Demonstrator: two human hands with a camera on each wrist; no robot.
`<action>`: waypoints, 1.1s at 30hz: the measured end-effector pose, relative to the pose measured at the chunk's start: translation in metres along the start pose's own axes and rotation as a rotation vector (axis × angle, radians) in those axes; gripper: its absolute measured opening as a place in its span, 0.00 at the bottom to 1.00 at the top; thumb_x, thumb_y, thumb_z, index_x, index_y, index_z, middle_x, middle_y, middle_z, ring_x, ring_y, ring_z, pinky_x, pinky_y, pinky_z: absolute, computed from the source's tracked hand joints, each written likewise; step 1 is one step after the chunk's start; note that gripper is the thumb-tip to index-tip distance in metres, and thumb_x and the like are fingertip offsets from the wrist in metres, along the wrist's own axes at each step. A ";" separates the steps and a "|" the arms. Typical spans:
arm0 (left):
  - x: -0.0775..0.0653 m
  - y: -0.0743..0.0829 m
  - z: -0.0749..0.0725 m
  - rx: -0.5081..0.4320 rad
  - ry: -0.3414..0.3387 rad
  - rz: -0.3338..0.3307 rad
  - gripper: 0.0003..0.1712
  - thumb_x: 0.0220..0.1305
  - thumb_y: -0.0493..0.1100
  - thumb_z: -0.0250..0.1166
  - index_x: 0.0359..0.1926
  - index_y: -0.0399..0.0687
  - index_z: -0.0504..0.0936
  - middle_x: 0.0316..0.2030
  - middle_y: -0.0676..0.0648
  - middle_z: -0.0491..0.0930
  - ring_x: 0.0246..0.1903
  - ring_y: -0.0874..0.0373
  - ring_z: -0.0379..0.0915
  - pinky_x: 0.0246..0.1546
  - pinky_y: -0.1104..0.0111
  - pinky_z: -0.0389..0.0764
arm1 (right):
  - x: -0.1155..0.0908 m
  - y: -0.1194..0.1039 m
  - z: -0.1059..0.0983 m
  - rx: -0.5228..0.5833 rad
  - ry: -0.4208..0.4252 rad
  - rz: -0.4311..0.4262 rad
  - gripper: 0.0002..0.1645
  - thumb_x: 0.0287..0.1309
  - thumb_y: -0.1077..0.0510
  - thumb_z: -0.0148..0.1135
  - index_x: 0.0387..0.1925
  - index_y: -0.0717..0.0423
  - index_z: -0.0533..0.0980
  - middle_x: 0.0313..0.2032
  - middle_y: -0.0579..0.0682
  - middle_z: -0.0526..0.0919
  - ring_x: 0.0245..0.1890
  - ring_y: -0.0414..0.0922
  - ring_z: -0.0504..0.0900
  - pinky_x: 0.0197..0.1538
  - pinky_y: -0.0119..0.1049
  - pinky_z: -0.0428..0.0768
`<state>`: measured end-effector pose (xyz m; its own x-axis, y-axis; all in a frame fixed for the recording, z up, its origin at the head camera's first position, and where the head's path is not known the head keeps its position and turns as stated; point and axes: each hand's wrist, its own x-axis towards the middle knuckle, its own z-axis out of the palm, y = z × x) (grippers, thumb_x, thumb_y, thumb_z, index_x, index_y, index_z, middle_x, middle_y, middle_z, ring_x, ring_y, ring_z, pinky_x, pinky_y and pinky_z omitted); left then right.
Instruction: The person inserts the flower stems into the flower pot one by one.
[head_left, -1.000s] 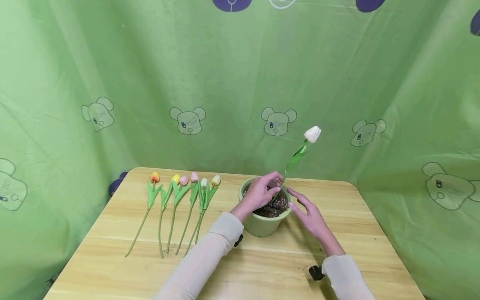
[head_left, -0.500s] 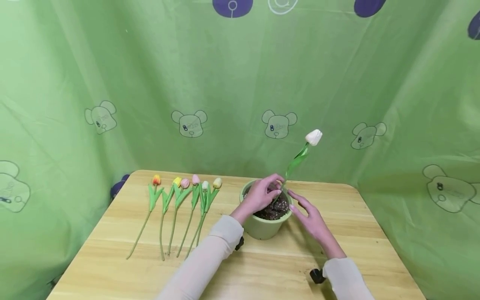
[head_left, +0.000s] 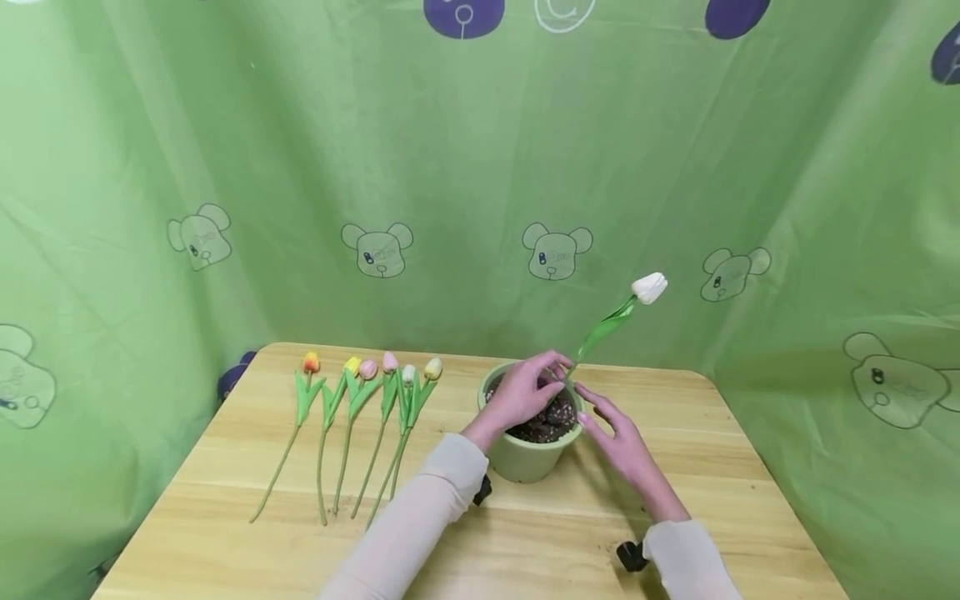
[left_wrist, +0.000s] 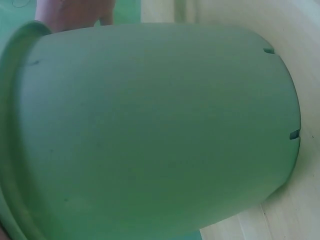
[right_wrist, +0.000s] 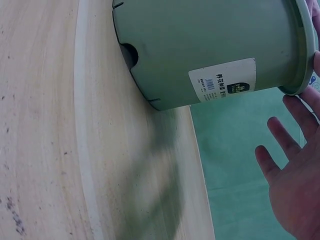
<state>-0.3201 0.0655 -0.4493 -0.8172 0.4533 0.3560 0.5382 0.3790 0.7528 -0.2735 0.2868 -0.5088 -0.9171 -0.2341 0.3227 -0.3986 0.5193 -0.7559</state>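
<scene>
Over the green flower pot [head_left: 525, 462], my left hand [head_left: 523, 392] pinches the stem of a white tulip [head_left: 649, 287]. The tulip leans up and to the right, and its stem's lower end is hidden by that hand. Dark soil [head_left: 546, 427] with white specks fills the pot. My right hand [head_left: 621, 435] touches the right side of the pot's rim with its fingers extended. In the right wrist view, some fingers of the right hand [right_wrist: 300, 187] stand spread apart from the pot wall [right_wrist: 200, 40]. The left wrist view is mostly pot wall [left_wrist: 150, 125].
Several artificial tulips lie in a row on the left of the wooden table [head_left: 555, 542], among them an orange-red tulip [head_left: 311, 362] and a yellow tulip [head_left: 352, 367]. A green curtain [head_left: 465, 142] with bear prints surrounds the table. Dark crumbs [right_wrist: 15, 217] lie on the tabletop.
The white tulip has tilted farther to the right and its head is lower. The left hand has shifted only slightly at the stem; the right hand stays at the rim.
</scene>
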 end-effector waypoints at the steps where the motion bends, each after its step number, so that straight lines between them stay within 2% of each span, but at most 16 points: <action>1: 0.000 0.000 0.000 -0.006 0.002 0.000 0.21 0.70 0.35 0.66 0.62 0.54 0.79 0.50 0.50 0.84 0.49 0.58 0.83 0.56 0.71 0.84 | 0.000 -0.001 0.000 0.001 0.003 -0.001 0.31 0.78 0.53 0.54 0.77 0.50 0.64 0.76 0.59 0.66 0.75 0.67 0.63 0.75 0.72 0.60; 10: -0.003 0.001 -0.005 -0.125 0.069 -0.005 0.23 0.66 0.34 0.69 0.61 0.50 0.79 0.50 0.44 0.83 0.45 0.61 0.83 0.48 0.75 0.85 | -0.002 -0.009 0.003 0.003 0.044 -0.025 0.30 0.77 0.57 0.54 0.75 0.57 0.65 0.74 0.61 0.68 0.74 0.66 0.64 0.75 0.68 0.61; 14: -0.005 0.001 -0.007 -0.165 0.110 -0.038 0.24 0.65 0.34 0.70 0.61 0.51 0.80 0.51 0.45 0.83 0.45 0.63 0.82 0.47 0.75 0.85 | -0.005 -0.013 0.006 0.002 0.067 -0.013 0.30 0.77 0.56 0.55 0.76 0.56 0.65 0.75 0.60 0.68 0.74 0.64 0.65 0.75 0.66 0.63; 18: -0.011 0.003 -0.016 -0.201 0.145 -0.056 0.23 0.66 0.35 0.70 0.61 0.50 0.80 0.51 0.45 0.84 0.45 0.61 0.82 0.48 0.73 0.85 | -0.010 -0.015 0.009 0.011 0.079 0.004 0.33 0.77 0.55 0.56 0.78 0.53 0.62 0.76 0.60 0.66 0.74 0.64 0.66 0.75 0.66 0.65; 25: -0.032 -0.003 -0.051 -0.301 0.203 -0.058 0.23 0.66 0.33 0.68 0.61 0.45 0.78 0.52 0.40 0.82 0.48 0.54 0.81 0.51 0.68 0.87 | -0.021 -0.018 0.011 0.022 0.073 0.029 0.34 0.76 0.54 0.57 0.78 0.53 0.61 0.76 0.63 0.65 0.72 0.67 0.66 0.74 0.69 0.64; 33: -0.076 -0.029 -0.104 -0.295 0.299 -0.129 0.23 0.67 0.35 0.68 0.62 0.45 0.78 0.52 0.40 0.82 0.51 0.48 0.80 0.54 0.61 0.87 | -0.023 -0.014 0.010 0.008 0.066 0.019 0.33 0.76 0.55 0.57 0.78 0.53 0.62 0.76 0.61 0.65 0.74 0.64 0.64 0.75 0.66 0.64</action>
<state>-0.2951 -0.0635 -0.4406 -0.9208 0.1476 0.3610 0.3816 0.1504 0.9120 -0.2471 0.2767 -0.5113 -0.9232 -0.1698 0.3448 -0.3813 0.5167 -0.7665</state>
